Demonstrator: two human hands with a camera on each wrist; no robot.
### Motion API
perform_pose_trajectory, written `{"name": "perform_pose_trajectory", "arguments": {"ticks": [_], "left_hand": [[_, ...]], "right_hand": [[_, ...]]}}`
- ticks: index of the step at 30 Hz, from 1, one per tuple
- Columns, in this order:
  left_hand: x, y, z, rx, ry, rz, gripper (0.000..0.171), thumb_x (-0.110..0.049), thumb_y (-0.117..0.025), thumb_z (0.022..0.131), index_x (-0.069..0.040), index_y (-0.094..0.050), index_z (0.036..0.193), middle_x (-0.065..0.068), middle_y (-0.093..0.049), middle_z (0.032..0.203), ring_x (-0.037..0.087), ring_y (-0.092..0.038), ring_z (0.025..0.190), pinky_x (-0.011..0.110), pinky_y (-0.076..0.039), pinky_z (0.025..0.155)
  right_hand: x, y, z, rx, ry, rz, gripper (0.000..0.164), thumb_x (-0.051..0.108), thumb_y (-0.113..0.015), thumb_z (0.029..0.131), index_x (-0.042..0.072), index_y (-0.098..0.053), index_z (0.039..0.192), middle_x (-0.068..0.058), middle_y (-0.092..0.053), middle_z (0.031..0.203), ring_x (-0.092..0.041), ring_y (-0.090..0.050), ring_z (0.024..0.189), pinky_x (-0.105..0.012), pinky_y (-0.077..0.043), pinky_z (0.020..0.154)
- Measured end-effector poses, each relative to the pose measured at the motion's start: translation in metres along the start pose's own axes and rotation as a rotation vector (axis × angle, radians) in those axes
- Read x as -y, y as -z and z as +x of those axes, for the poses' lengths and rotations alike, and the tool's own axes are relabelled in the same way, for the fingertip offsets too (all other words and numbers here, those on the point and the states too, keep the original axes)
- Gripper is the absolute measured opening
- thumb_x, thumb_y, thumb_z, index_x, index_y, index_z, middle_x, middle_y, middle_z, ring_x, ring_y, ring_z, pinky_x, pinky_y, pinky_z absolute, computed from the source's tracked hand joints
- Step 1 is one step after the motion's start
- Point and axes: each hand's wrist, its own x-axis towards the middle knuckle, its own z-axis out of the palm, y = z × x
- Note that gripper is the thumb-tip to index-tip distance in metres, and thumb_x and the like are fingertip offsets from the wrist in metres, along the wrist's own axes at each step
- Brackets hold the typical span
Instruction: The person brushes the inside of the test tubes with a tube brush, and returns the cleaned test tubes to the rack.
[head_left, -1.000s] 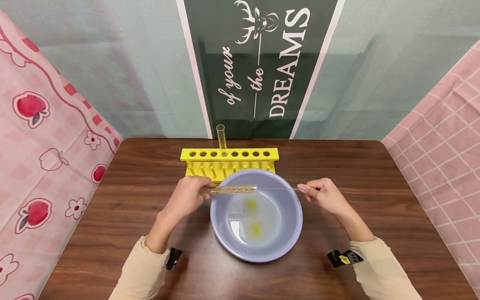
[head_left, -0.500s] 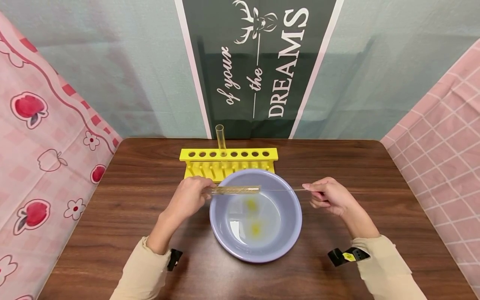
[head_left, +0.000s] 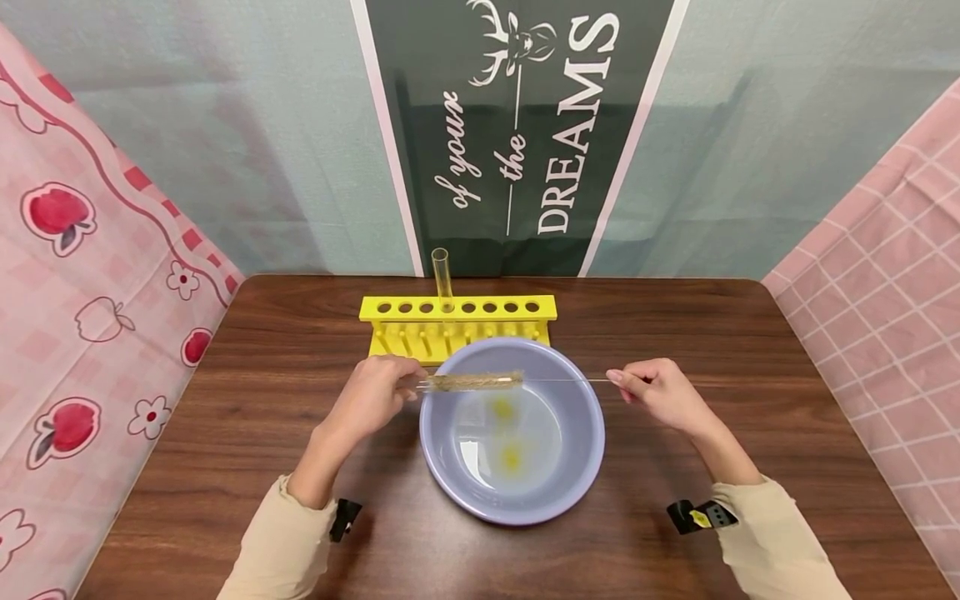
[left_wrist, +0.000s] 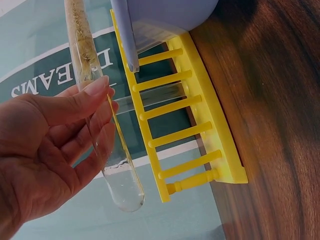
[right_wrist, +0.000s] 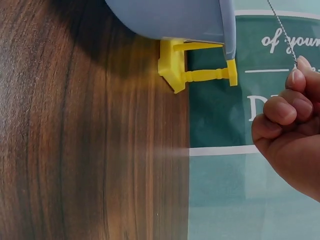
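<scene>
With its fingers pinched on a tube [left_wrist: 125,192] near the rounded end, the left hand [head_left: 375,390] holds it crosswise over the basin's [head_left: 517,516] far part, a brush's [head_left: 476,382] bristles inside, while the right hand's [head_left: 660,392] fingers, closed to a pinch, grip the brush's wire [right_wrist: 284,31] right of the basin.

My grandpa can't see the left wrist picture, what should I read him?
A left hand holds a clear tube with a bristly brush inside. Beyond are a yellow rack, part of a bowl and a brown table.
</scene>
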Motion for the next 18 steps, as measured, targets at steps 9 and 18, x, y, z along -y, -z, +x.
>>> {"name": "perform_pose_trajectory", "arguments": {"ticks": [9, 18], "left_hand": [[0.001, 0.001, 0.0, 0.034, 0.014, -0.027, 0.024, 0.011, -0.069, 0.067, -0.006, -0.07, 0.083, 0.001, -0.067, 0.078, 0.016, -0.063, 0.073, 0.033, -0.05, 0.065], [0.001, -0.001, 0.0, 0.009, -0.001, 0.009, 0.025, 0.011, -0.069, 0.066, -0.007, -0.07, 0.083, 0.001, -0.067, 0.078, 0.015, -0.062, 0.071, 0.033, -0.049, 0.063]], "right_hand": [[0.0, 0.005, -0.001, 0.045, -0.045, 0.067, 0.036, 0.008, -0.057, 0.089, 0.005, -0.05, 0.054, 0.006, -0.036, 0.048, -0.005, -0.029, 0.043, -0.026, -0.024, 0.037], [-0.003, 0.016, 0.001, 0.243, -0.308, 0.591, 0.043, 0.007, -0.048, 0.093, -0.002, -0.033, 0.053, 0.003, -0.026, 0.045, -0.01, -0.019, 0.037, -0.034, -0.009, 0.036]]}}
